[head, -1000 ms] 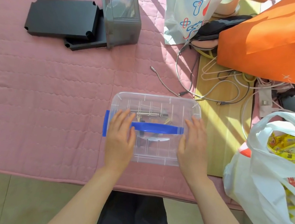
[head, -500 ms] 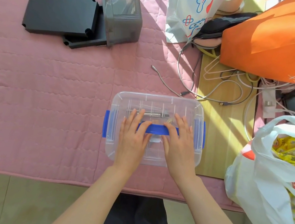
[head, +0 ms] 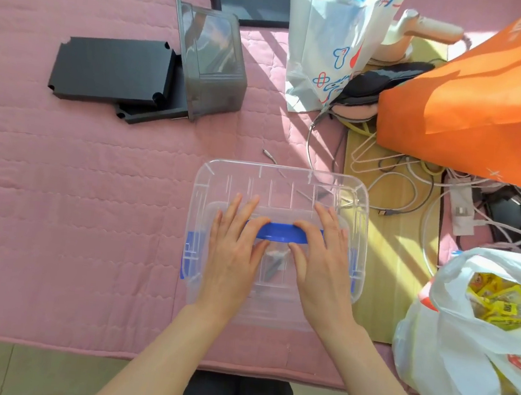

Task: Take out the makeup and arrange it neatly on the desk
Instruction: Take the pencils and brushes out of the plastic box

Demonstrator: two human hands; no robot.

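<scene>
"While your hands rest on the clear plastic box [head: 278, 218], tell me how they sit."

"Your left hand [head: 232, 254] and your right hand [head: 323, 261] both lie palm down on the lid, side by side and a little apart. Your fingers are loosely spread and point away from you. The tips of your left fingers [head: 258, 221] and of your right fingers [head: 301, 225] touch the blue handle [head: 281, 232], which lies flat across the middle of the lid. You pinch nothing; neither hand wraps around anything."

"Where is the makeup?"

"You have it inside that box, as far as one can tell. Between your thumbs a dark slim item [head: 272, 265] shows blurred through the plastic, and what it is cannot be made out. The lid is on, with a blue latch [head: 187, 254] at the left end."

"And where does the box stand?"

"It stands near your edge of the pink quilted cover [head: 74, 192], with its right end beside a bare strip of wooden desk [head: 385, 260]."

"What else lies around you?"

"Far left sit black trays [head: 111, 73] touching a smoky grey container [head: 212, 65]. Beyond the box stands a white printed bag [head: 328, 46], with an orange bag [head: 477, 105] to its right. Grey cables [head: 392, 193] tangle on the wood. At your right is a white plastic bag [head: 477, 335] holding yellow packets [head: 500, 302]."
</scene>
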